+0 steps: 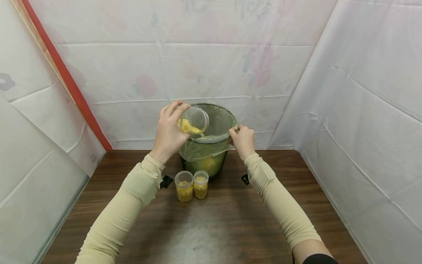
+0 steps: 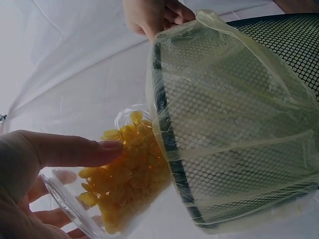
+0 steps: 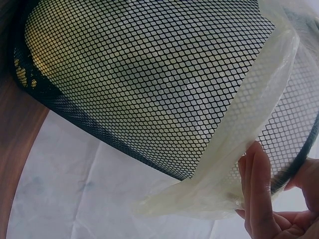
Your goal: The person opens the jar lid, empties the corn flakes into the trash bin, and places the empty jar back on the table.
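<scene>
A clear plastic jar [image 1: 197, 119] of small yellow pieces [image 2: 127, 181] is tipped over the rim of a dark mesh wastebasket [image 1: 215, 165]. My left hand [image 1: 170, 130] grips this jar, thumb on one side and fingers round the other. The pieces lie along its lower wall toward the mouth. A thin, pale yellow-green plastic bag [image 2: 234, 124] lines the basket and folds down over its rim. At the right side of the rim, my right hand [image 1: 243, 140] pinches the bag and rim between thumb and fingers. More yellow shows through the mesh near the basket's bottom.
Two clear jars, a left one [image 1: 184, 189] and a right one [image 1: 200, 186], stand upright in front of the basket, each partly filled with yellow pieces. The brown wooden table [image 1: 224, 227] is bordered by white sheeting [image 1: 115, 73] at the back and sides.
</scene>
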### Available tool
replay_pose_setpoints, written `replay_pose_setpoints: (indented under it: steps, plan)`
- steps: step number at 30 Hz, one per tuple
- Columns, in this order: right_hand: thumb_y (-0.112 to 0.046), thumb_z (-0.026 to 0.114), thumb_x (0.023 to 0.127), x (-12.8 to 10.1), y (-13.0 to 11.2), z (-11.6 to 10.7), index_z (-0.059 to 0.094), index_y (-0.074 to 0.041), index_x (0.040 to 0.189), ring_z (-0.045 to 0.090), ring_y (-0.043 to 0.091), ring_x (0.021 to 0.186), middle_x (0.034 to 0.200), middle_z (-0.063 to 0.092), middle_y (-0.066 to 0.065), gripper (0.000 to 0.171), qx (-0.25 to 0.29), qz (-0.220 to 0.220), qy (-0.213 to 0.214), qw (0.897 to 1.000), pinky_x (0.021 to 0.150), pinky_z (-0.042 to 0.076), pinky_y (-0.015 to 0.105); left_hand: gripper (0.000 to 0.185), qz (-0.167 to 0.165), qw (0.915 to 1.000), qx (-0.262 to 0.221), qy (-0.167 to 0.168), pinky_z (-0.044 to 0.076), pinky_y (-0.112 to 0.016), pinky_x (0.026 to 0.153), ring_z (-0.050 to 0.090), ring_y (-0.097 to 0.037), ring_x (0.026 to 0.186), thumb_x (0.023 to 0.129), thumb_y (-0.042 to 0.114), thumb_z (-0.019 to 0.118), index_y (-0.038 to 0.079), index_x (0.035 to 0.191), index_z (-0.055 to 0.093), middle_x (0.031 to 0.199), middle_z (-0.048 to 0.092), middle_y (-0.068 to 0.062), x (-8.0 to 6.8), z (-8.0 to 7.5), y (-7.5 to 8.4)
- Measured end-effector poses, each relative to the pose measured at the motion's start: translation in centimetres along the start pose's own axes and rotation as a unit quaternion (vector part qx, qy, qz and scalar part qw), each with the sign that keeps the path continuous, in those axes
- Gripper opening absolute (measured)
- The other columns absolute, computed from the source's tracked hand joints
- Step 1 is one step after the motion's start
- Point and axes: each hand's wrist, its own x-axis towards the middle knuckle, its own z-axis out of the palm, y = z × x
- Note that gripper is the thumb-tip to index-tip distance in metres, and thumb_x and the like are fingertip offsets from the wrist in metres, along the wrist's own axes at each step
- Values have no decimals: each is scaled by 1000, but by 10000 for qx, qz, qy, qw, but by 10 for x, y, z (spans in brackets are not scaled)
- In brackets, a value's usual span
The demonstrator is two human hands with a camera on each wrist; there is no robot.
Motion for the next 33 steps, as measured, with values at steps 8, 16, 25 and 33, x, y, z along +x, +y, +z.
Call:
replay_pose_setpoints:
  steps: [8, 16, 25, 33]
  plan:
    - [-26, 52, 89, 0, 0, 0, 64, -12, 68, 65, 34, 65, 56, 66, 5, 28, -64, -16, -17, 10000, 68, 51, 42, 84, -117, 9999, 28, -14, 42, -49, 95, 41, -36, 119, 51, -6, 82, 8, 129, 55, 134, 51, -12, 0, 0, -1]
    - [-25, 52, 89, 0, 1, 1, 64, -11, 68, 64, 35, 65, 54, 66, 4, 28, -64, -61, 11, 10000, 68, 51, 43, 89, -389, 9992, -53, 72, 39, -46, 96, 42, -35, 116, 51, 1, 87, 3, 132, 49, 130, 54, -17, 0, 2, -3]
    - [-24, 53, 90, 1, 2, 1, 67, -11, 73, 64, 30, 60, 55, 66, 4, 25, 62, -17, -30, 10000, 65, 51, 41, 87, -396, 9987, -99, 289, 35, -42, 92, 47, -33, 107, 49, 9, 91, -1, 125, 51, 123, 59, -18, 0, 5, -4]
    - [-25, 53, 89, 0, 0, 1, 66, -12, 72, 65, 33, 63, 55, 66, 3, 26, 35, -8, -14, 10000, 67, 51, 42, 88, -252, 9990, -49, 374, 31, -41, 93, 51, -33, 108, 48, 14, 93, 0, 125, 53, 125, 60, -17, 0, 8, -9]
